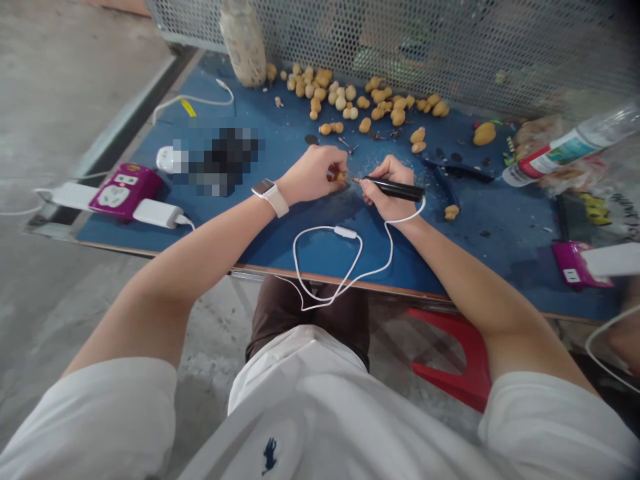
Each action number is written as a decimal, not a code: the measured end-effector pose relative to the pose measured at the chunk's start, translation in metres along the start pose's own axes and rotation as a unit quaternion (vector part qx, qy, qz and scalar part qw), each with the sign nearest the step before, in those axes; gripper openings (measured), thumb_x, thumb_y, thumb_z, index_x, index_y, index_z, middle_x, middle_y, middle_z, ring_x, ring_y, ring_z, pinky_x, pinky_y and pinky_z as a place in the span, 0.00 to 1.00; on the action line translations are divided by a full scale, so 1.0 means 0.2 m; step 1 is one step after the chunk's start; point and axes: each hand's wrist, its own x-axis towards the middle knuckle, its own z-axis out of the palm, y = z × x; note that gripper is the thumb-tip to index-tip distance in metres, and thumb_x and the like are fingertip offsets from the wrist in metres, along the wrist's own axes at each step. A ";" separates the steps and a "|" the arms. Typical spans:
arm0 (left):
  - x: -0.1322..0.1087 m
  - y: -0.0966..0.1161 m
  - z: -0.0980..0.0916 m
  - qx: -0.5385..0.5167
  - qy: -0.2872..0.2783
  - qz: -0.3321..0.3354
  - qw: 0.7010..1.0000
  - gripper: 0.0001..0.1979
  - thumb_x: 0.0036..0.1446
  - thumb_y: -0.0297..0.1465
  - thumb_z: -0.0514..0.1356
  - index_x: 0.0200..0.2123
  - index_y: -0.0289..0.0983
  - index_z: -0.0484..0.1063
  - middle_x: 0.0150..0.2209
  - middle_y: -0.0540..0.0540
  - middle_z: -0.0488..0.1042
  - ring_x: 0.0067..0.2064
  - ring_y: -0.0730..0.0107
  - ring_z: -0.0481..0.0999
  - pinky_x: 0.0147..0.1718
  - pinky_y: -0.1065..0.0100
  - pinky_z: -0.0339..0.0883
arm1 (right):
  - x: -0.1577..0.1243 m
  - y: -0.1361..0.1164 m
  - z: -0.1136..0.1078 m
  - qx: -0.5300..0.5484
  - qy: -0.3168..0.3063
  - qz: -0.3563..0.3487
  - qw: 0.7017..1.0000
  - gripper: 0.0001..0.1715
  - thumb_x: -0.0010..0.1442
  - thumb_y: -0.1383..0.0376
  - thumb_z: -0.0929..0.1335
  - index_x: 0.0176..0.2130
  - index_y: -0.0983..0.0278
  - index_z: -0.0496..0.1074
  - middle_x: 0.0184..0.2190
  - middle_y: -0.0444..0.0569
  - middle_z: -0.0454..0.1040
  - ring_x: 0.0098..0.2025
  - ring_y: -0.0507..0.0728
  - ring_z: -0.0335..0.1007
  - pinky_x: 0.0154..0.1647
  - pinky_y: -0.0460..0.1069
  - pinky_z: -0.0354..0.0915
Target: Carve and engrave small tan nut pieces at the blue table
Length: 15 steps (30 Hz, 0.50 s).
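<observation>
Near the middle of the blue table, my left hand (317, 175) pinches a small tan gourd (341, 177) between thumb and fingers; most of it is hidden. My right hand (390, 190) grips a black corded pen tool (393, 188) like a pencil. Its thin metal tip points left and is at or very close to the gourd; I cannot tell whether they touch. A white cord (345, 273) runs from the back of the tool, loops on the table and hangs over the front edge. Pale dust lies around both hands.
Several small gourds (320, 87) lie along the back by a perforated metal screen (400, 47). Blue-handled pliers (445, 180) lie right of my right hand. A plastic jar (244, 47), a tilted bottle (565, 150) and purple power sockets (125, 190) stand around the edges.
</observation>
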 end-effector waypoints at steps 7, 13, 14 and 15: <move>0.00 -0.02 0.00 -0.006 0.000 0.001 1.000 0.07 0.64 0.33 0.77 0.43 0.42 0.86 0.47 0.40 0.93 0.50 0.51 0.92 0.56 0.54 0.85 | 0.00 0.01 0.01 0.008 0.007 0.018 1.000 0.39 0.69 0.27 0.85 0.55 0.50 0.81 0.30 0.41 0.80 0.33 0.65 0.87 0.41 0.66 0.93; 0.00 -0.03 0.00 -0.013 0.005 0.005 1.000 0.07 0.61 0.33 0.76 0.43 0.42 0.87 0.46 0.42 0.92 0.50 0.52 0.92 0.54 0.55 0.85 | 0.00 -0.01 0.01 0.001 0.015 0.019 1.000 0.34 0.75 0.28 0.81 0.56 0.49 0.80 0.29 0.42 0.78 0.30 0.65 0.83 0.35 0.66 0.91; 0.00 -0.03 0.00 -0.016 0.007 0.006 1.000 0.08 0.60 0.33 0.76 0.43 0.42 0.87 0.46 0.42 0.92 0.50 0.52 0.92 0.54 0.55 0.85 | 0.00 -0.02 0.01 -0.003 0.011 0.015 1.000 0.34 0.76 0.28 0.81 0.56 0.49 0.80 0.29 0.42 0.78 0.30 0.65 0.83 0.35 0.66 0.91; 0.00 -0.03 0.00 -0.018 0.008 0.005 1.000 0.07 0.60 0.32 0.76 0.42 0.42 0.86 0.46 0.43 0.92 0.50 0.53 0.92 0.54 0.56 0.84 | 0.00 -0.02 0.01 -0.007 0.007 0.010 1.000 0.33 0.76 0.28 0.81 0.57 0.49 0.80 0.29 0.42 0.78 0.30 0.65 0.83 0.35 0.66 0.90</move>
